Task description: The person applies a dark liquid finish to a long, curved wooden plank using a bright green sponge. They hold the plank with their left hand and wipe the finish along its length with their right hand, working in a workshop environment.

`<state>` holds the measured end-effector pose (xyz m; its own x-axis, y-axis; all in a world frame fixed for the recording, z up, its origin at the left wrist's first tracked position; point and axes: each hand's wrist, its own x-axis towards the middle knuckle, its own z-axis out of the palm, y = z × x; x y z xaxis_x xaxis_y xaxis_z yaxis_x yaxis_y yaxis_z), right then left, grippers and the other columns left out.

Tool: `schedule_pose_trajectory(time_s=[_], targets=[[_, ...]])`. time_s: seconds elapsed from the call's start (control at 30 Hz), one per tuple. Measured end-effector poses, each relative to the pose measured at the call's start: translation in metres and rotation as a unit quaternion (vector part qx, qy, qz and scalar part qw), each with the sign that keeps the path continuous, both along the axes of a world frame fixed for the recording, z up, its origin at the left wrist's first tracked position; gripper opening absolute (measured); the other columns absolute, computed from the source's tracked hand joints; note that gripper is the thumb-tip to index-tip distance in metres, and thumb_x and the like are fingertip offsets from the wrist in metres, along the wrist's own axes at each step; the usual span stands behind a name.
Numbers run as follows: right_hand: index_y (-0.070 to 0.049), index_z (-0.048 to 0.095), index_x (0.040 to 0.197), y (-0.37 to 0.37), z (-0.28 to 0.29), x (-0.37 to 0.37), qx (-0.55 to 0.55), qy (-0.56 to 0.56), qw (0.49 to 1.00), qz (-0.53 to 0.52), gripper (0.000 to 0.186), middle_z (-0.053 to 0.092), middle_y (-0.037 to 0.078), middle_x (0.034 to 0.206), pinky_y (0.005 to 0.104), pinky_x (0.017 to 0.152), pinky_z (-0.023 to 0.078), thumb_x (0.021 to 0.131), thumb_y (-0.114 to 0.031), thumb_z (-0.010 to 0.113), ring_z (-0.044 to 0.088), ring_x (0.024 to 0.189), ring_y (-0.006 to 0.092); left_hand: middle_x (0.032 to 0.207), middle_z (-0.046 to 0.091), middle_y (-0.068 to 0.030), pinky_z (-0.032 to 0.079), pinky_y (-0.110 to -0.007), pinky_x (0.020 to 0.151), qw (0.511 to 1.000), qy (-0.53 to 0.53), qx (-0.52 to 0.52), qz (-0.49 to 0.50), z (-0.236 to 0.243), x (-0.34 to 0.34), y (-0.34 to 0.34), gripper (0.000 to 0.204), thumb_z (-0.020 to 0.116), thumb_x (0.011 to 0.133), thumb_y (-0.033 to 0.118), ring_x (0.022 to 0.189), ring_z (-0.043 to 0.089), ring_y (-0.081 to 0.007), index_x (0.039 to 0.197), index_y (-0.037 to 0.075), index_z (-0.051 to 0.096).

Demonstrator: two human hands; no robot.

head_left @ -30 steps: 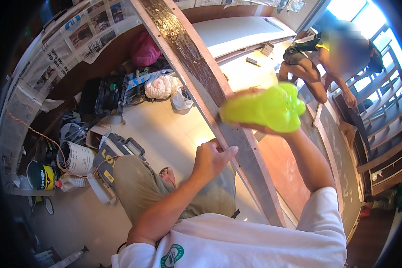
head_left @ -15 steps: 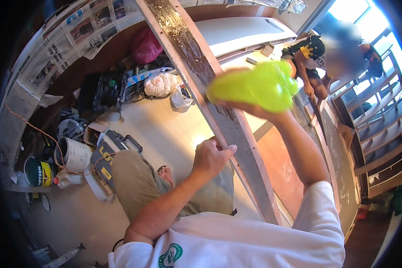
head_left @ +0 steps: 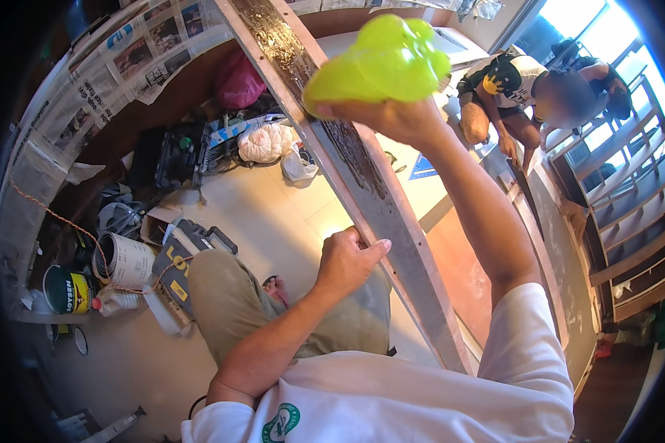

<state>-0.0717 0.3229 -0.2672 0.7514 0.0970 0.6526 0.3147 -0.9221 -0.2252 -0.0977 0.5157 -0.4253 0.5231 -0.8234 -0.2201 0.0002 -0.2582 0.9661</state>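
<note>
A long narrow wooden frame piece [head_left: 414,255] runs slantwise from the top toward my lap, with raised strips along both edges. Glossy brown liquid [head_left: 262,26] coats the upper part of its grey inner face and thins out into streaks midway down. My left hand [head_left: 349,260] grips the near edge strip, thumb laid on the face. Above the piece, my right hand [head_left: 399,122] holds a lime-green translucent plastic bottle [head_left: 391,63] tipped on its side, its narrower end to the left over the wet stretch. The bottle hides part of the hand and whatever its opening does.
Two people crouch by a slatted wooden frame [head_left: 628,207] at right; one person's hand [head_left: 508,146] rests near a long board. Paint cans [head_left: 66,288], a toolbox [head_left: 176,266] and bags [head_left: 264,142] crowd the left floor. Newspaper [head_left: 125,59] covers the wall edge.
My right hand has carried the green bottle up and left along the wooden piece. The brown streaks beneath are now more exposed. My left hand has stayed in place.
</note>
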Motion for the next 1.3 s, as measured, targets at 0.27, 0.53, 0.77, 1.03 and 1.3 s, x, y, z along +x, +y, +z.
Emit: schedule_pose_trajectory(time_s=[0.27, 0.53, 0.77, 1.03, 1.3], targets=[[-0.01, 0.078, 0.105, 0.008, -0.013, -0.046, 0.026, 0.069, 0.997, 0.003, 0.028, 0.074, 0.007, 0.106, 0.0389, 0.085, 0.054, 0.08, -0.018, 0.085, 0.07, 0.097, 0.0256, 0.08, 0.074, -0.0092, 0.053, -0.031, 0.069, 1.0, 0.004, -0.017, 0.0, -0.001, -0.002, -0.003, 0.033, 0.08, 0.086, 0.027, 0.071, 0.066, -0.0141, 0.096, -0.004, 0.074], [-0.011, 0.079, 0.103, -0.001, -0.002, -0.005, -0.142, -0.045, 0.989, 0.006, 0.024, 0.074, 0.006, 0.107, 0.0388, 0.083, 0.054, 0.08, -0.018, 0.085, 0.07, 0.096, 0.0262, 0.079, 0.073, -0.0082, 0.053, -0.031, 0.069, 1.0, 0.0, -0.024, 0.006, -0.003, 0.002, 0.003, 0.035, 0.08, 0.086, 0.028, 0.071, 0.065, -0.0127, 0.095, -0.004, 0.074], [-0.007, 0.076, 0.108, -0.001, -0.03, -0.07, 0.088, 0.12, 0.989, 0.017, 0.029, 0.075, 0.007, 0.11, 0.037, 0.084, 0.055, 0.083, -0.018, 0.084, 0.071, 0.099, 0.0226, 0.079, 0.073, -0.0074, 0.053, -0.031, 0.069, 1.0, -0.004, -0.01, -0.011, -0.004, -0.001, -0.002, 0.037, 0.08, 0.085, 0.031, 0.071, 0.064, -0.0121, 0.095, -0.004, 0.074], [-0.009, 0.077, 0.106, 0.01, -0.004, -0.026, -0.034, -0.005, 0.999, -0.011, 0.032, 0.076, 0.007, 0.105, 0.0383, 0.087, 0.052, 0.077, -0.021, 0.087, 0.07, 0.097, 0.0224, 0.083, 0.075, -0.0137, 0.054, -0.036, 0.075, 1.0, 0.006, -0.017, 0.0, -0.01, 0.002, -0.001, 0.037, 0.078, 0.084, 0.032, 0.076, 0.07, -0.0225, 0.094, -0.003, 0.074], [-0.014, 0.075, 0.099, 0.007, 0.0, 0.001, 0.169, 0.019, 0.985, -0.022, 0.035, 0.071, 0.008, 0.105, 0.0439, 0.083, 0.05, 0.072, -0.033, 0.087, 0.064, 0.099, 0.0323, 0.083, 0.076, -0.0133, 0.054, -0.035, 0.073, 0.999, 0.037, -0.017, 0.002, -0.002, 0.0, -0.002, 0.034, 0.078, 0.085, 0.03, 0.075, 0.07, -0.0201, 0.092, -0.003, 0.074]])
